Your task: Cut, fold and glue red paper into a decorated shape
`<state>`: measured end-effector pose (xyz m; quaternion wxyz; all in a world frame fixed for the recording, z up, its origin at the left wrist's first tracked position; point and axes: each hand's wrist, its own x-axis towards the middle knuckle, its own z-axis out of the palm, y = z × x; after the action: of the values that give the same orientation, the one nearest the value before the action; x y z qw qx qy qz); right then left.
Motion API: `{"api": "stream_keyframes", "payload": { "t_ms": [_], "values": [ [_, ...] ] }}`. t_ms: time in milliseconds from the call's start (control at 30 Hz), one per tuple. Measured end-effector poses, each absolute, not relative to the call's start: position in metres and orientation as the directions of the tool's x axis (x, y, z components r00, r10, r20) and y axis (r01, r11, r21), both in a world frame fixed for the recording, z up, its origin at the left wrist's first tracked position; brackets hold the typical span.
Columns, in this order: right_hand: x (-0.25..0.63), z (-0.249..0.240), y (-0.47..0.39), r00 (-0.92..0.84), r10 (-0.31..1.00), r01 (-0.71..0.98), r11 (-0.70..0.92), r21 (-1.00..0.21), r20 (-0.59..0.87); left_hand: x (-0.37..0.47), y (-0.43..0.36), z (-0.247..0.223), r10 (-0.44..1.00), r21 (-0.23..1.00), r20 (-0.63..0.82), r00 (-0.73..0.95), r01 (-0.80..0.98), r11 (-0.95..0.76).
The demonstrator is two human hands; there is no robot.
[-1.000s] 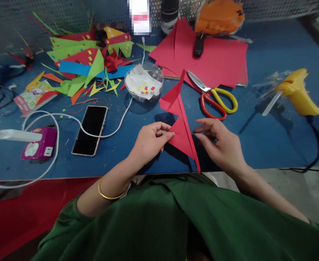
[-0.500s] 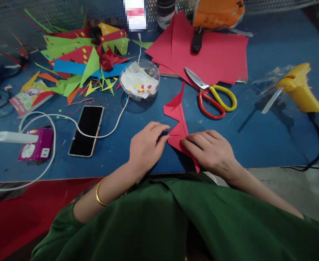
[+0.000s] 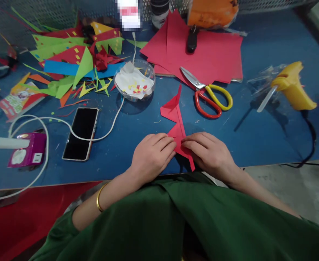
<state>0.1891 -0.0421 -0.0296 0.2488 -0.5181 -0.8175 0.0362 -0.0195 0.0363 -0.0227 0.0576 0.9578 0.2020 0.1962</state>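
A folded red paper piece (image 3: pixel 179 125) with a notch in its left side and a long narrow strip down its right lies near the table's front edge. My left hand (image 3: pixel 153 154) is closed over its lower left edge, fingers bent together on the paper. At the opposite edge, my right hand (image 3: pixel 210 152) pinches the strip between thumb and fingers. The thumb tips are partly hidden. Beyond the paper to the right rest scissors (image 3: pixel 206 95) with one red and one yellow handle, blades apart.
Red paper sheets (image 3: pixel 216 58) lie at the back, a black clip-like object (image 3: pixel 192 39) on them. A clear bowl (image 3: pixel 151 85) holds paper bits. Left are a phone (image 3: pixel 81 134), a white cable (image 3: pixel 109 135) and colourful paper cutouts (image 3: pixel 58 59). A yellow glue gun (image 3: pixel 292 85) sits right.
My left hand has moved right and onto the paper, its fingers now pressed against it. My right hand stays at the strip. The whole view has shifted slightly.
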Motion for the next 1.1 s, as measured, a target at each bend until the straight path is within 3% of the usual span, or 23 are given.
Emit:
{"api": "stream_keyframes", "payload": {
  "t_ms": [133, 233, 333, 400, 467, 533, 600, 633, 733, 800, 867, 933, 1000, 1100],
  "values": [
    [0.2, -0.018, -0.043, -0.196, 0.961, 0.912, 0.253, -0.324, 0.197, -0.021, 0.035, -0.029, 0.378, 0.131, 0.394, 0.838, 0.355, -0.925],
    [0.217, 0.002, -0.047, -0.043, 0.997, 0.828, 0.071, -0.557, 0.062, -0.022, 0.035, -0.032, 0.387, 0.142, 0.422, 0.82, 0.361, -0.922],
    [0.221, 0.022, -0.051, 0.332, 0.935, 0.421, -0.03, -0.907, 0.123, -0.021, 0.035, -0.031, 0.384, 0.139, 0.452, 0.805, 0.361, -0.922],
    [0.214, 0.028, -0.053, 0.553, 0.829, 0.083, 0.041, -0.996, 0.08, -0.02, 0.035, -0.03, 0.378, 0.134, 0.465, 0.801, 0.358, -0.924],
    [0.203, 0.027, -0.054, 0.506, 0.862, -0.057, 0.019, -0.998, -0.012, -0.02, 0.036, -0.029, 0.375, 0.132, 0.468, 0.801, 0.356, -0.925],
    [0.195, 0.023, -0.054, 0.14, 0.99, 0.114, -0.049, -0.992, -0.033, -0.02, 0.036, -0.03, 0.372, 0.129, 0.461, 0.806, 0.353, -0.927],
    [0.196, 0.02, -0.052, -0.188, 0.982, 0.367, 0.06, -0.928, -0.01, -0.022, 0.036, -0.031, 0.368, 0.121, 0.45, 0.814, 0.353, -0.928],
    [0.201, 0.021, -0.051, -0.224, 0.974, 0.468, 0.124, -0.875, 0.018, -0.022, 0.036, -0.032, 0.365, 0.115, 0.448, 0.816, 0.352, -0.929],
    [0.227, 0.026, -0.042, 0.039, 0.971, 0.785, 0.117, -0.609, 0.237, -0.024, 0.036, -0.034, 0.355, 0.096, 0.46, 0.813, 0.352, -0.931],
    [0.249, 0.032, -0.031, 0.107, 0.919, 0.961, 0.004, -0.278, 0.381, -0.025, 0.036, -0.034, 0.351, 0.089, 0.472, 0.809, 0.352, -0.932],
    [0.271, 0.038, -0.017, 0.085, 0.893, 0.996, -0.089, -0.011, 0.442, -0.024, 0.036, -0.034, 0.349, 0.082, 0.471, 0.81, 0.354, -0.932],
    [0.29, 0.045, -0.003, 0.081, 0.902, 0.979, -0.153, 0.137, 0.424, -0.024, 0.036, -0.034, 0.347, 0.074, 0.466, 0.814, 0.355, -0.932],
    [0.305, 0.053, 0.01, 0.113, 0.915, 0.952, -0.212, 0.222, 0.388, -0.023, 0.037, -0.034, 0.348, 0.076, 0.466, 0.814, 0.355, -0.932],
    [0.322, 0.06, 0.026, 0.134, 0.929, 0.938, -0.231, 0.258, 0.345, -0.023, 0.037, -0.035, 0.353, 0.098, 0.482, 0.802, 0.351, -0.931]
  ]
}}
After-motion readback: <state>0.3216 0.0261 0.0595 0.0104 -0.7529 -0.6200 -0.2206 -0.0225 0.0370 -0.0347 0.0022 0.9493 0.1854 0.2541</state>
